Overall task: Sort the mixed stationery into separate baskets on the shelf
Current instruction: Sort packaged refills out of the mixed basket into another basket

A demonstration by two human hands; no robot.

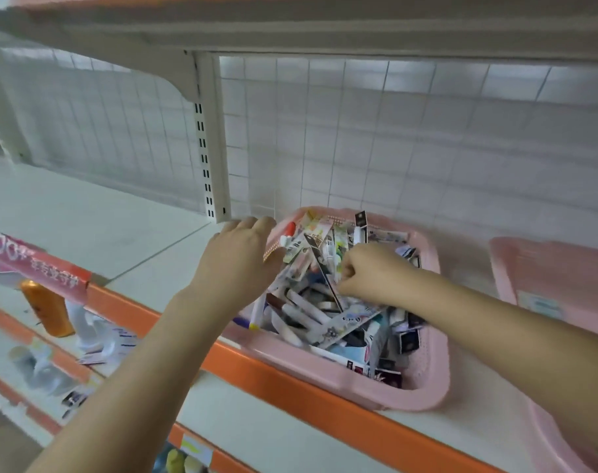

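Stationery [304,305] (pens, card packs) heaped in rect. pink plastic basket [434,370].

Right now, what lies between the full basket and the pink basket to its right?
Head view: bare white shelf, with the right forearm crossing over its near part.

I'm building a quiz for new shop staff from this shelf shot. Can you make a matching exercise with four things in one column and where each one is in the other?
Things:
1. left hand
2. right hand
3. second pink basket
4. orange bottle

Places:
A. below the orange shelf edge, far left
B. on the left rim of the full pink basket
C. right of the full pink basket, at the edge of view
D. fingers curled, in the mixed stationery

Pairs: 1-B, 2-D, 3-C, 4-A
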